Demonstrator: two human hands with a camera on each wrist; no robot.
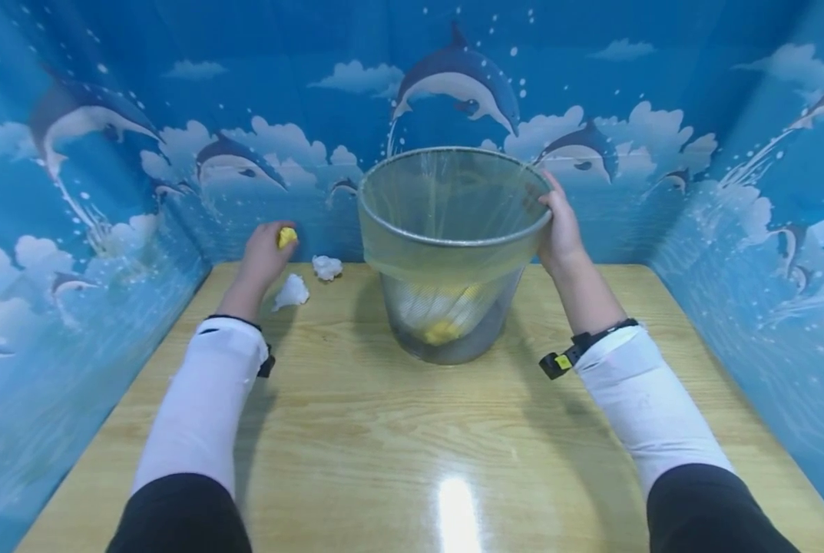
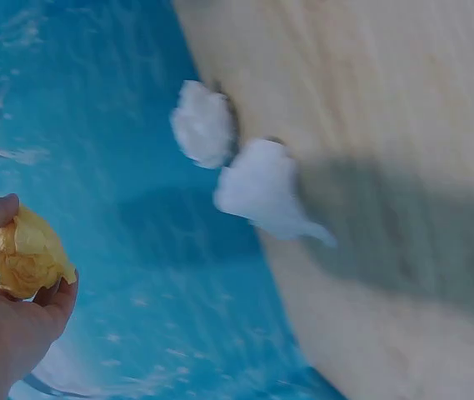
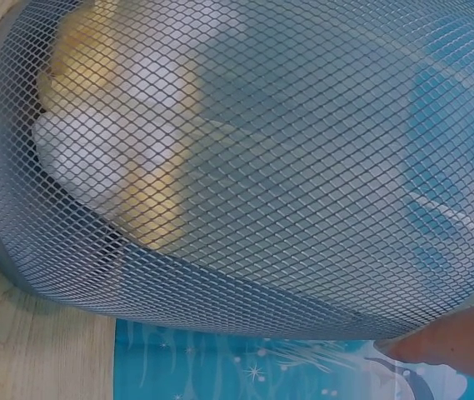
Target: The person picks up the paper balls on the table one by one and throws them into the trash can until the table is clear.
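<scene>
2 white paper wads (image 1: 292,293) (image 1: 327,267) on wooden table (image 1: 384,430), dolphin-print walls (image 1: 94,192) around.

One mesh bin (image 1: 453,253), two white paper wads (image 1: 292,293) (image 1: 326,267), one yellow wad (image 1: 286,236) in hand.

We see yellow paper wad (image 1: 286,236) crumpled, off table; mesh bin (image 1: 453,307) upright w/ liner, mid-table.

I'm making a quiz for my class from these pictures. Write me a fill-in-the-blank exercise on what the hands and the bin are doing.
1. The left hand holds a crumpled ball of ____ paper.
2. The right hand grips the ____ of the mesh bin.
3. ____ white paper wads lie on the table near the left hand.

Missing words: yellow; rim; Two
</scene>
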